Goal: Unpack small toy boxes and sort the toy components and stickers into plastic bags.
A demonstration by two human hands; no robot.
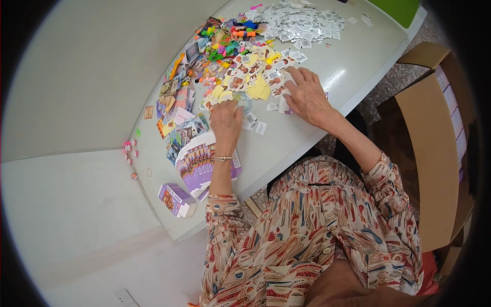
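Yellow-and-white paper cards printed with small brown figures [261, 91] lay overlapping in a loose pile, just ahead of both hands. From where I stood, the largest item was the broad white table with a smooth top [279, 148] that bore them; a tall brown cardboard box [427, 148] stood open beyond its right edge. A wide heap of small white printed packets [302, 23] bordered the cards at the far side. A fanned stack of flat purple-and-white cartons [192, 174] lay close by the left wrist.

Right hand [308, 100]: fingers bent and parted, tips at the card pile's edge; whether they gripped a card could not be told. A white-and-purple flat item [285, 106] showed partly beneath it. Left hand [226, 120]: blurred, fingers curled downward; grasp not determinable. Smallest noted was a pale blue translucent loop [247, 105] beside its fingertips.

Assessment: thin cards were likely to lift in pairs, so sound practice called for sliding one clear by fingertip, then pinching its edge. Strewn packets warranted a check against stray pickup, and the left wrist needed clearance from the cartons.
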